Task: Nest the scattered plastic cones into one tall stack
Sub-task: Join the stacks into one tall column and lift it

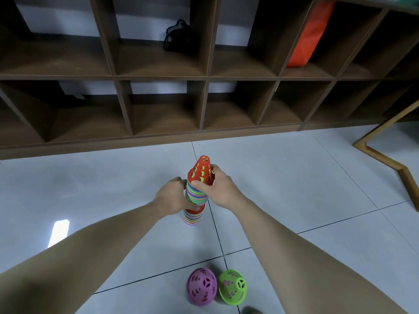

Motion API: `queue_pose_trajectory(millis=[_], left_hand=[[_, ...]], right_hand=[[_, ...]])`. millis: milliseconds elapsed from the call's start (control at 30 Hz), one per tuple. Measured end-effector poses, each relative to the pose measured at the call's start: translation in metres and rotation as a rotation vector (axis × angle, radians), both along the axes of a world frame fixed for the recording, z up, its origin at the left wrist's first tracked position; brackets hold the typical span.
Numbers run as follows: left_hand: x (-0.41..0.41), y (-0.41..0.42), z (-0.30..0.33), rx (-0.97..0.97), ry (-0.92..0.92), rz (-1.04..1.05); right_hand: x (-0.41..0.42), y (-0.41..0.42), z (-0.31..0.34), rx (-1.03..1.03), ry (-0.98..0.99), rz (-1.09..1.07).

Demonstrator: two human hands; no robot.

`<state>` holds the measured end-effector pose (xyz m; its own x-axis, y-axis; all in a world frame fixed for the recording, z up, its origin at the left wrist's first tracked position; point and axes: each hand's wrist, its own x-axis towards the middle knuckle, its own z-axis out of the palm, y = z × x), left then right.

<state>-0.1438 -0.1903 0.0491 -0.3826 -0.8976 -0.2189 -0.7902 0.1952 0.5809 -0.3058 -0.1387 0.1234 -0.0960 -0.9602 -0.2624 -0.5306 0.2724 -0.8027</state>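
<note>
Down by your feet on the tile floor [294,177] you've got two loose cones lying on their sides: a purple cone [201,286] and a green cone [232,287] just beside it on the right, their rims close together or maybe touching, hard to call. Both tips point roughly toward you.

Further out, both your arms reach to the stack of cones [195,200], which stands upright on the floor near a tile seam. Your left hand [172,198] grips the middle of the stack from the left, fingers curled round the striped band of rims, thumb low across the front. Your right hand [217,189] holds the upper bunch from the right, with its thumb laid across the front just under the red cone [201,171] on top. The upper bunch looks tilted a bit and sits a little off from the lower section at the floor.

Past that, a dark wooden cubby shelf [204,75] runs along the wall. One upper cubby has a black mesh bag [178,35], another has an orange bag [310,32]. A wooden frame leg [385,155] angles across the floor at the right.
</note>
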Motion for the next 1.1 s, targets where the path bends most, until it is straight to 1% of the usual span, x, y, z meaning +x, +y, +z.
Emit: queue_pose_trajectory(millis=[100,267,400,533,633,767,900,1000,1100], left_hand=[[0.002,0.005,-0.012,0.031,0.049,0.014],[0.003,0.005,-0.030,0.083,0.079,0.006],[0.003,0.002,-0.046,0.231,0.142,-0.045],[0.008,-0.010,-0.050,0.315,0.124,-0.045],[0.014,-0.014,-0.048,0.323,0.099,-0.046],[0.022,-0.014,-0.045,0.325,0.156,-0.051],[0.028,-0.009,-0.031,0.320,0.296,-0.008],[0.027,0.002,-0.016,0.277,0.433,-0.009],[0.026,0.008,-0.014,0.215,0.446,-0.050]], right_hand=[[0.001,0.002,-0.002,0.032,0.028,0.044],[-0.002,0.002,-0.008,0.077,0.081,0.078],[-0.006,0.004,-0.017,0.106,0.116,0.091],[-0.008,0.006,-0.026,0.120,0.149,0.096],[-0.008,0.005,-0.029,0.114,0.155,0.100],[-0.009,0.003,-0.029,0.112,0.151,0.107],[-0.013,0.003,-0.031,0.103,0.155,0.099],[-0.013,0.006,-0.030,0.019,0.154,0.058],[-0.011,0.010,-0.030,-0.052,0.152,0.062]])
